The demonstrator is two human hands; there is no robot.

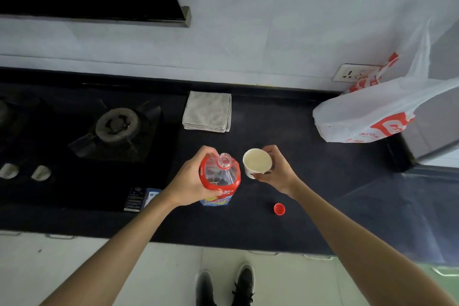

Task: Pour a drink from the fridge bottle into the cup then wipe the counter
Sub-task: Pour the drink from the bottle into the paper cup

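While uncapped, the bottle (220,176) in the left hand's (191,179) grip, the cup (257,163) in the right hand's (278,169).

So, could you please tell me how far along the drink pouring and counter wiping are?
Done: the bottle is out on the counter with its red cap off beside it. In hand: the left hand grips the bottle and the right hand holds the cup; no pouring is visible. Left: pouring, then wiping with the folded cloth.
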